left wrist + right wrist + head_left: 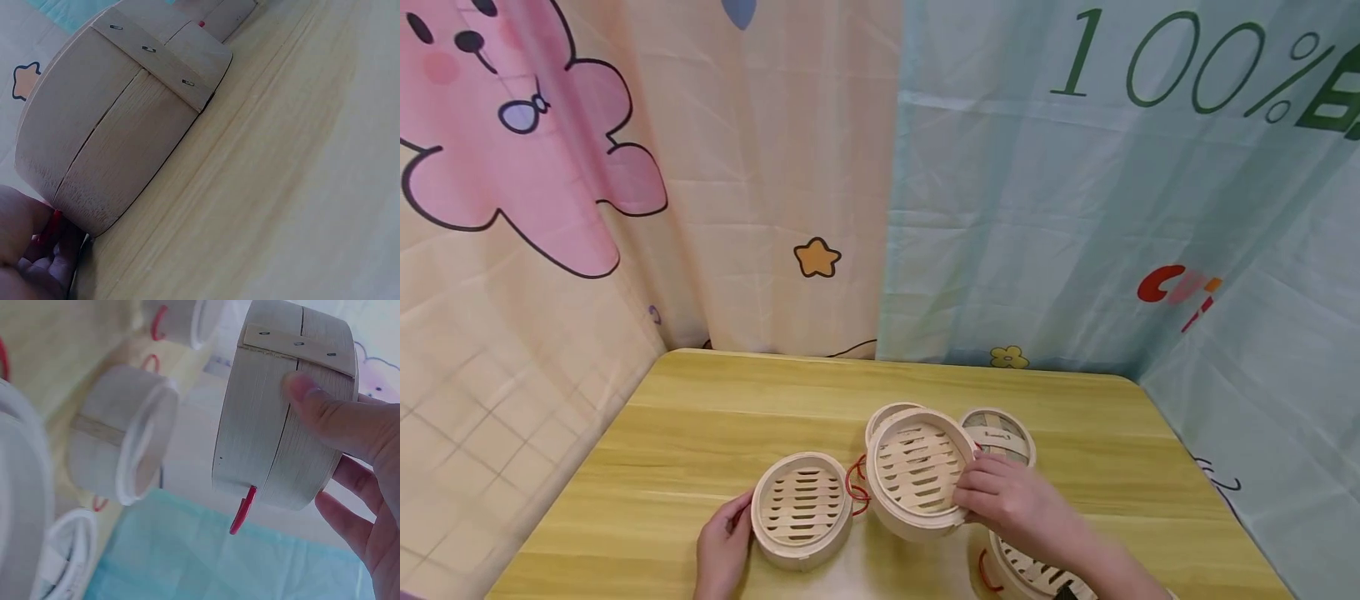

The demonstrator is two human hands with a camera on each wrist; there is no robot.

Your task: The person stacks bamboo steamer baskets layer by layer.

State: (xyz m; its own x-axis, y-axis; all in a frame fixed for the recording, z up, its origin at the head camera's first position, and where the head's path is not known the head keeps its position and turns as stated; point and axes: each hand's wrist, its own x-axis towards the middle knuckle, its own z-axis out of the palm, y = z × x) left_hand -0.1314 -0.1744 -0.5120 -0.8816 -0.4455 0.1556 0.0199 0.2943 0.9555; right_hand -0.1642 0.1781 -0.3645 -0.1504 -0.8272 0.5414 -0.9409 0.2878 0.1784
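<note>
My left hand [724,546] holds the left side of a round bamboo steamer basket [802,550] that stands on the table with its slatted floor showing. In the left wrist view, my fingers [25,240] are at its red cord loop [50,226], low on the wall. My right hand [1018,504] grips a second steamer basket [917,525] by its right side, raised above the table and tilted. The right wrist view shows the thumb [319,403] pressed on the outer wall of this raised basket [262,419], with a red cord loop [244,511] hanging from it.
Behind the raised basket, partly hidden, stands another basket [886,412]. A round woven lid [997,433] lies at the back right. One more slatted basket [1026,571] sits near the front, partly under my right forearm. Printed curtains [805,167] border the wooden table [700,417].
</note>
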